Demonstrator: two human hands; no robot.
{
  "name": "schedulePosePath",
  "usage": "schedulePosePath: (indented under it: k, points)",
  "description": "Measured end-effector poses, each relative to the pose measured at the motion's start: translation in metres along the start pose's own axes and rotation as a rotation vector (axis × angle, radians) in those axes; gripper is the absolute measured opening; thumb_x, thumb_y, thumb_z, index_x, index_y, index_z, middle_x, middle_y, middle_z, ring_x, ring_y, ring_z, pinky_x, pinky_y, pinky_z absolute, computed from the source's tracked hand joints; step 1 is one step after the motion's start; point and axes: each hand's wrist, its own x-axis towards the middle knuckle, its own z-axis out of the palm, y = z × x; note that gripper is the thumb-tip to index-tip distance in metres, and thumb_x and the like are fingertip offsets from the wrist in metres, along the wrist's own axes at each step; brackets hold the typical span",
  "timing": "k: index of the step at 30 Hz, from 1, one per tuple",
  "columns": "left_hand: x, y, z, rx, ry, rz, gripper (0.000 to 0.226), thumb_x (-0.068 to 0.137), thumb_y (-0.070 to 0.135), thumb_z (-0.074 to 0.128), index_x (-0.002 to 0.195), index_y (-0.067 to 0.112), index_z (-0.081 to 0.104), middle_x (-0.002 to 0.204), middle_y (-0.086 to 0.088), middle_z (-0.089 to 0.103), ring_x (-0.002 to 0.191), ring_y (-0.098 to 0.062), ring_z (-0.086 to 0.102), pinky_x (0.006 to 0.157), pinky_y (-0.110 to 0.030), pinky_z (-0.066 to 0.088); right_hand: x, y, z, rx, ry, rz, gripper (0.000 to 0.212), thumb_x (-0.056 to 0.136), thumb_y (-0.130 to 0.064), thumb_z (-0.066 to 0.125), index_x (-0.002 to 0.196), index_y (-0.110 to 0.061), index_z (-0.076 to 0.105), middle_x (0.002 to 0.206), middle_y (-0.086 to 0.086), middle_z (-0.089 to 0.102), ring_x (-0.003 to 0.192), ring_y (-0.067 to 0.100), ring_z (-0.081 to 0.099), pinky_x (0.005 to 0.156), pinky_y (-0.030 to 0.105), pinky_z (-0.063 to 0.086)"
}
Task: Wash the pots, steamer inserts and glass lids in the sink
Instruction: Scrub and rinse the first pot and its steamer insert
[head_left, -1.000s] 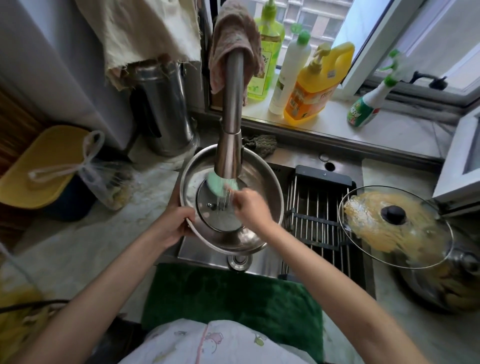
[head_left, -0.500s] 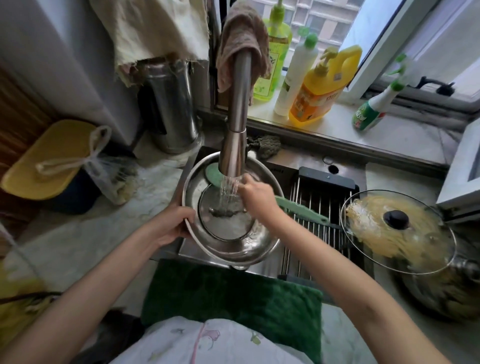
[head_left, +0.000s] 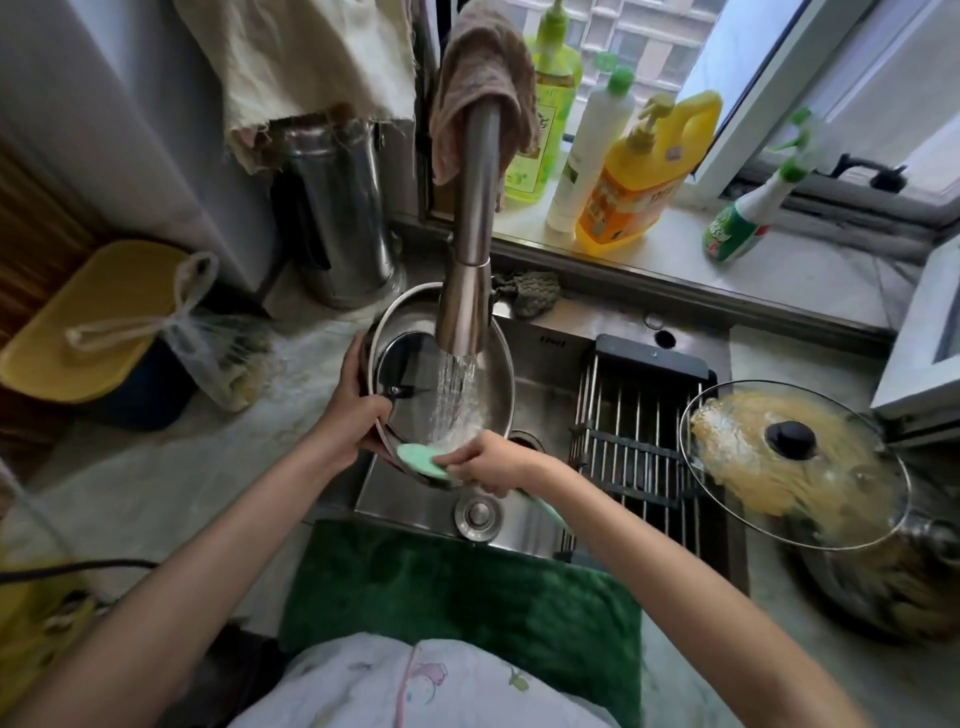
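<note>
A steel pot (head_left: 493, 358) is tilted over the sink (head_left: 545, 400) with its inside facing me and its base ring dark. Water runs from the faucet (head_left: 467, 291) onto its lower wall. My left hand (head_left: 353, 415) grips the pot's left rim and side handle. My right hand (head_left: 488, 462) holds a green brush; its round head (head_left: 421, 460) presses on the pot's lower rim, and its handle (head_left: 545, 514) trails below my wrist. A soiled glass lid (head_left: 795, 462) sits on a dirty pot (head_left: 893, 587) at the right.
A black wire rack (head_left: 639, 431) spans the sink's right half. The drain (head_left: 478, 514) lies below the pot. Detergent bottles (head_left: 644, 171) line the sill. A steel kettle (head_left: 343, 218) stands left of the faucet, a tied plastic bag (head_left: 218, 348) on the counter, a green towel (head_left: 457, 592) along the front edge.
The pot has tipped up onto its side, opening toward me. My left hand shifted up to the handle. The brush moved from the pot's upper inside down to the lower rim.
</note>
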Motion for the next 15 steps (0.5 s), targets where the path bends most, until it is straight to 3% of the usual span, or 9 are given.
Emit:
schedulePosePath:
  k: [2, 4, 8, 10, 12, 15]
  points:
    - [0.001, -0.001, 0.003, -0.019, 0.003, -0.010, 0.100, 0.072, -0.020, 0.038, 0.141, 0.049, 0.022, 0.133, -0.007, 0.048, 0.085, -0.035, 0.059, 0.058, -0.047, 0.052, 0.001, -0.006, 0.002, 0.244, -0.097, -0.059, 0.034, 0.098, -0.012, 0.049, 0.130, -0.020, 0.058, 0.043, -0.018, 0.043, 0.037, 0.002, 0.030, 0.038, 0.016, 0.027]
    - [-0.001, -0.002, 0.007, -0.030, -0.011, -0.009, 0.099, 0.071, -0.020, 0.039, 0.141, 0.048, 0.023, 0.133, -0.008, 0.048, 0.080, -0.030, 0.060, 0.056, -0.042, 0.052, 0.004, -0.008, 0.000, 0.360, -0.148, -0.083, 0.035, 0.098, -0.012, 0.049, 0.129, -0.025, 0.058, 0.052, -0.012, 0.043, 0.040, 0.005, 0.029, 0.038, 0.016, 0.025]
    - [-0.003, 0.000, 0.000, -0.010, -0.023, -0.002, 0.095, 0.076, -0.018, 0.040, 0.141, 0.049, 0.021, 0.126, -0.005, 0.051, 0.081, -0.035, 0.062, 0.047, -0.045, 0.055, 0.003, 0.008, -0.015, -0.092, -0.038, -0.026, 0.031, 0.094, -0.018, 0.055, 0.123, -0.027, 0.064, 0.064, -0.005, 0.051, 0.050, 0.009, 0.041, 0.046, 0.022, 0.037]
    - [-0.004, 0.003, -0.005, 0.014, -0.041, 0.001, 0.092, 0.080, -0.016, 0.043, 0.141, 0.049, 0.020, 0.123, -0.001, 0.051, 0.084, -0.036, 0.062, 0.043, -0.046, 0.054, 0.004, 0.023, -0.025, -0.433, 0.142, 0.071, 0.031, 0.095, -0.027, 0.053, 0.124, -0.028, 0.063, 0.093, 0.002, 0.065, 0.079, 0.020, 0.061, 0.070, 0.029, 0.048]
    - [-0.007, 0.002, -0.007, 0.037, -0.073, -0.006, 0.093, 0.082, -0.015, 0.045, 0.142, 0.051, 0.018, 0.123, 0.001, 0.050, 0.083, -0.037, 0.063, 0.044, -0.047, 0.054, 0.005, 0.038, -0.035, -0.735, 0.406, 0.119, 0.036, 0.095, -0.026, 0.049, 0.129, -0.032, 0.057, 0.114, 0.007, 0.064, 0.100, 0.029, 0.063, 0.081, 0.035, 0.048]
    - [-0.013, -0.003, -0.010, 0.055, -0.099, -0.010, 0.093, 0.084, -0.010, 0.051, 0.139, 0.057, 0.017, 0.128, 0.000, 0.050, 0.086, -0.037, 0.066, 0.050, -0.052, 0.055, 0.008, 0.049, -0.045, -0.725, 0.755, -0.039, 0.046, 0.095, -0.024, 0.048, 0.140, -0.034, 0.042, 0.099, 0.007, 0.062, 0.083, 0.030, 0.066, 0.070, 0.038, 0.052]
